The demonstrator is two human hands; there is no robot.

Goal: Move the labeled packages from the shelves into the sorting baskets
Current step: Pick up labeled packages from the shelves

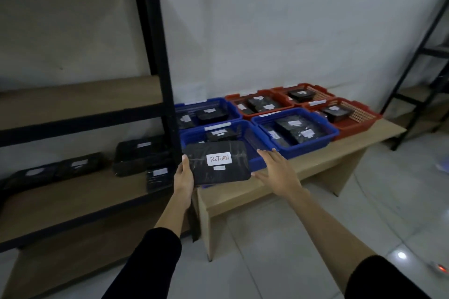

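Your left hand (184,178) grips the near-left edge of the black package (217,164), thumb laid up along its side and the other fingers hidden beneath; its white label reads RETURN. Your right hand (277,172) is spread flat, fingers straight and apart, just beside the package's right edge; whether the thumb touches it I cannot tell. The package sits tilted over the front rim of the nearest blue basket (257,145) on the bench (315,165). Both forearms reach forward from dark sleeves.
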